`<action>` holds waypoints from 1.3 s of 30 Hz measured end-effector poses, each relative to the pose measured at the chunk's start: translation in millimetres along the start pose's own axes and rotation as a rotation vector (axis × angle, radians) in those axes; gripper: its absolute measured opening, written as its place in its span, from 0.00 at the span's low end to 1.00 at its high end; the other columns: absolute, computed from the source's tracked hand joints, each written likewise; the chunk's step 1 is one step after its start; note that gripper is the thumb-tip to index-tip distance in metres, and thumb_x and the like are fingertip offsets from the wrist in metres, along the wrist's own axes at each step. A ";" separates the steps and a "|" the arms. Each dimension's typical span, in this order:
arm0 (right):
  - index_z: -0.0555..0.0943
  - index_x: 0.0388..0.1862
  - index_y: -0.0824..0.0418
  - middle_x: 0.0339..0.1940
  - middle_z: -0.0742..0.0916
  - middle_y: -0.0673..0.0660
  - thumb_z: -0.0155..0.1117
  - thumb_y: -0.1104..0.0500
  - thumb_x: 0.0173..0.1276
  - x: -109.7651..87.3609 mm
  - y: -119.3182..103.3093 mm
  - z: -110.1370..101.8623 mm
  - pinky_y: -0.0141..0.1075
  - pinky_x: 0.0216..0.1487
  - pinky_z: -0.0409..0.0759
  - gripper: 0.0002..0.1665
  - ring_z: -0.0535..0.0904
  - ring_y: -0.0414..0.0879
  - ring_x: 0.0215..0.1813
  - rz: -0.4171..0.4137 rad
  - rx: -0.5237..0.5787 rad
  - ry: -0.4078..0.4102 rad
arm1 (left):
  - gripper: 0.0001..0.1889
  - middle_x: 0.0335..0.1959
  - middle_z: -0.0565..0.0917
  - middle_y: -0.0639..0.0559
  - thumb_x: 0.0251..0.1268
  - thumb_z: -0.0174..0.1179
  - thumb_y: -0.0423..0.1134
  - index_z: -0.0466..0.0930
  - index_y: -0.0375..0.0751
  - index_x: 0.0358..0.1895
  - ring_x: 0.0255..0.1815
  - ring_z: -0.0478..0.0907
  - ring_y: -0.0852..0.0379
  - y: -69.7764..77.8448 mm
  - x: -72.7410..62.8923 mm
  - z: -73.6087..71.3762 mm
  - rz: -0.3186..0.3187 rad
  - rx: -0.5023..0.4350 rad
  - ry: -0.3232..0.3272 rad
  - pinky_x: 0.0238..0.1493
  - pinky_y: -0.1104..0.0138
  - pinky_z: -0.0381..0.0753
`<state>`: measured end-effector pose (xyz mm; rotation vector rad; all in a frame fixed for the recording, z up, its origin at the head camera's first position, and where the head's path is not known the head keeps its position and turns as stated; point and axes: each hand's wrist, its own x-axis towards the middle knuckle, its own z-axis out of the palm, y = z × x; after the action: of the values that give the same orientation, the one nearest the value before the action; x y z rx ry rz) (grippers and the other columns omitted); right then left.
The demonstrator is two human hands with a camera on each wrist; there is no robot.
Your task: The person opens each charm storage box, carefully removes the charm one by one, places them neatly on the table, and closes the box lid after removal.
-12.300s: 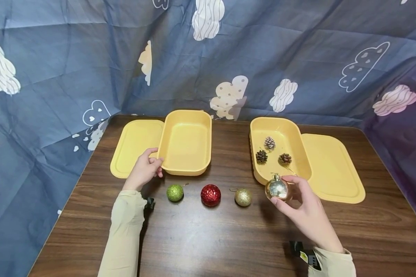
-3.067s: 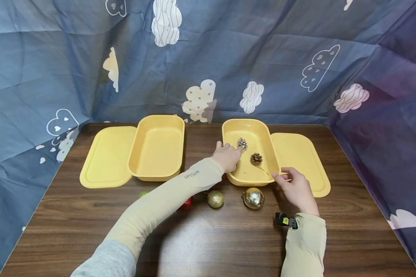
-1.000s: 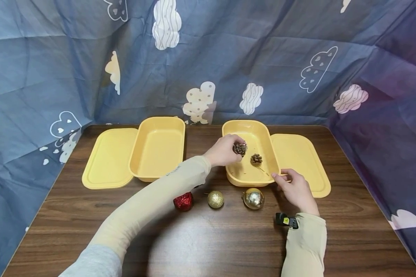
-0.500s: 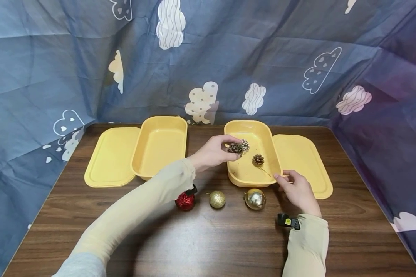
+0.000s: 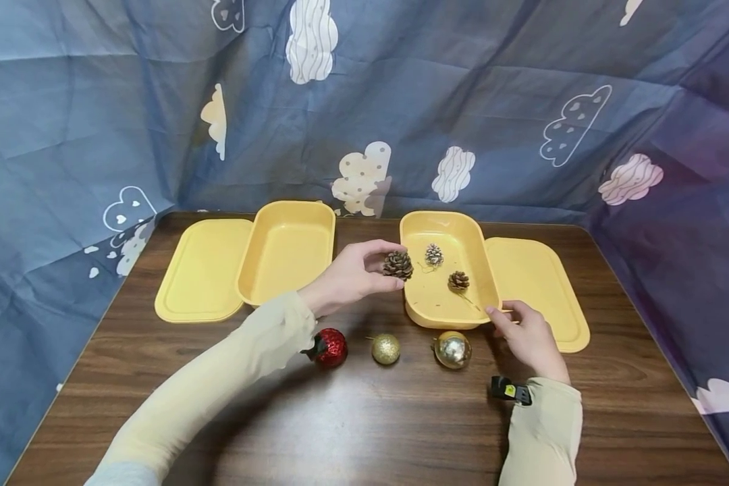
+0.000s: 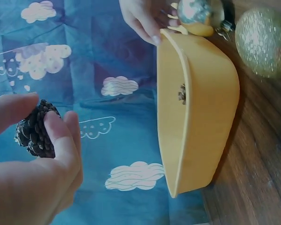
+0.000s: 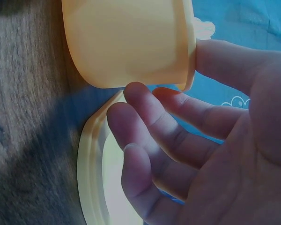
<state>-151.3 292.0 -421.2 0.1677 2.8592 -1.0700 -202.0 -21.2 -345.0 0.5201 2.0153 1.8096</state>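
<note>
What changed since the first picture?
The left hand let go of the left box and lifted a dark pinecone leftward from the right box. The right hand set the shiny gold ball on the table and holds the right box's edge. The silvery pinecone and brown pinecone stayed inside.

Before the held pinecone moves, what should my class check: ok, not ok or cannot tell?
1. Left hand pinches the pinecone: ok.
2. Pinecone clear of the right box: ok, gap in left wrist view.
3. Right hand touches that box's rim: ok.
4. Left box uncovered: ok, left lid off.
5. Left box fully visible: not ok, left arm hides a corner.
6. Red ball clear of wrist camera: cannot tell, they overlap in view.
</note>
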 end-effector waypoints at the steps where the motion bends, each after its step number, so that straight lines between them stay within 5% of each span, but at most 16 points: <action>1: 0.71 0.61 0.73 0.39 0.86 0.69 0.52 0.42 0.73 -0.4 -0.2 -0.1 0.33 0.29 0.77 0.35 0.84 0.49 0.32 -0.002 0.000 -0.001 | 0.28 0.53 0.82 0.41 0.55 0.65 0.25 0.73 0.39 0.62 0.50 0.82 0.56 0.4 -3.3 -1.0 -0.001 -0.022 0.002 0.48 0.69 0.81; 6: 0.72 0.59 0.73 0.38 0.86 0.69 0.52 0.43 0.73 -1.3 -1.0 -0.4 0.33 0.29 0.77 0.34 0.84 0.48 0.31 -0.016 -0.005 -0.003 | 0.27 0.51 0.83 0.42 0.54 0.67 0.28 0.74 0.38 0.61 0.47 0.83 0.59 2.4 -22.1 -7.3 -0.001 -0.043 0.029 0.47 0.69 0.81; 13: 0.72 0.59 0.73 0.37 0.86 0.69 0.51 0.43 0.74 1.3 -0.8 -0.4 0.33 0.30 0.77 0.34 0.84 0.49 0.31 -0.020 -0.009 -0.003 | 0.27 0.56 0.80 0.46 0.56 0.67 0.33 0.74 0.41 0.61 0.56 0.80 0.56 -0.2 -49.8 -18.3 -0.020 -0.087 0.115 0.54 0.68 0.80; 20: 0.72 0.59 0.73 0.35 0.86 0.68 0.51 0.43 0.74 2.6 -1.3 0.3 0.33 0.29 0.76 0.34 0.84 0.49 0.31 -0.029 -0.005 0.001 | 0.28 0.52 0.82 0.41 0.56 0.65 0.29 0.72 0.36 0.63 0.48 0.82 0.61 -15.6 -75.8 -23.8 -0.007 -0.173 0.189 0.47 0.70 0.81; 28: 0.73 0.58 0.72 0.34 0.87 0.67 0.50 0.42 0.74 4.3 -0.8 1.6 0.33 0.30 0.75 0.34 0.84 0.50 0.33 -0.025 -0.026 -0.001 | 0.28 0.52 0.81 0.36 0.55 0.64 0.25 0.70 0.29 0.62 0.47 0.82 0.62 -36.7 -113.4 -36.3 0.048 -0.106 0.244 0.49 0.71 0.81; 32: 0.73 0.58 0.72 0.33 0.87 0.65 0.50 0.42 0.74 4.7 -0.8 1.4 0.33 0.29 0.75 0.34 0.83 0.48 0.32 -0.022 -0.025 -0.005 | 0.27 0.52 0.81 0.39 0.54 0.66 0.26 0.73 0.32 0.60 0.46 0.82 0.64 -47.4 -132.7 -40.2 0.028 -0.038 0.306 0.50 0.72 0.81; 39: 0.72 0.59 0.73 0.34 0.86 0.67 0.49 0.42 0.74 5.2 0.0 1.8 0.33 0.30 0.75 0.35 0.83 0.48 0.32 -0.018 -0.036 -0.015 | 0.27 0.42 0.84 0.45 0.54 0.67 0.28 0.74 0.35 0.60 0.29 0.80 0.64 -61.6 -158.0 -40.1 -0.009 0.001 0.354 0.37 0.73 0.81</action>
<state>-156.4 291.2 -423.2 0.1308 2.8698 -1.0185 -88.1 -142.4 -396.8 0.1979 2.2373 2.0089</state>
